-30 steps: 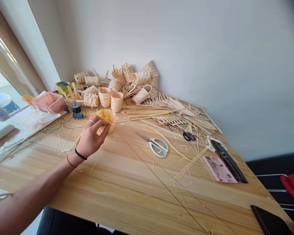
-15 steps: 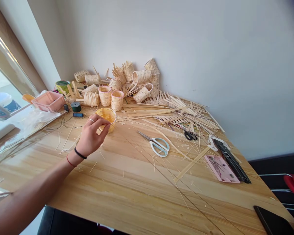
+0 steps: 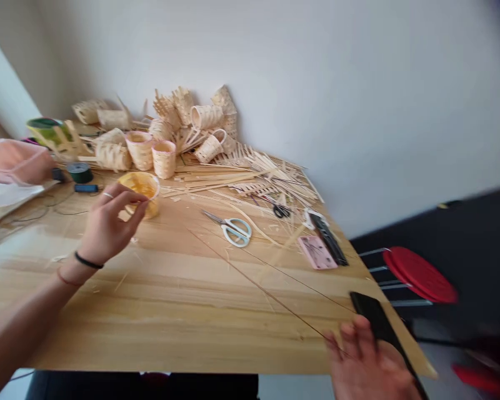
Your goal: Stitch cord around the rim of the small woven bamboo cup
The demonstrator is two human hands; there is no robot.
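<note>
Head view, tilted, slightly blurred. Showing right hand [image 3: 369, 364] low at the near right corner of the counter [image 3: 170, 316], fingers [image 3: 361, 333] spread and released, nothing grasped. Tips sitting just beside or on the edge of a black phone [image 3: 375, 321]; contact not readable through the blur.

Showing left hand [image 3: 110, 225] in front of the small yellow basket [image 3: 141, 189], fingers half curled, tips at the basket's near wall. Cannot tell whether gripping or merely touching. Basket sitting upright on the counter, left of centre, well apart from right hand. Ring [image 3: 107, 195] showing on one finger; black wristband [image 3: 87, 260] and red bracelet [image 3: 68, 279] circling the wrist.

Showing a pink-rimmed basket [image 3: 164, 159] just behind the yellow one, backed by a heap of woven baskets [image 3: 202, 119] against the wall. Bamboo strips [image 3: 216, 180] lying in piles to the right. White-handled scissors [image 3: 235, 232] resting on the counter between the hands. Green spool [image 3: 80, 172] and pink tray [image 3: 14, 161] sitting further left. Pink card [image 3: 316, 253] lying near the far right edge, red stool [image 3: 419, 275] standing beyond the counter.
</note>
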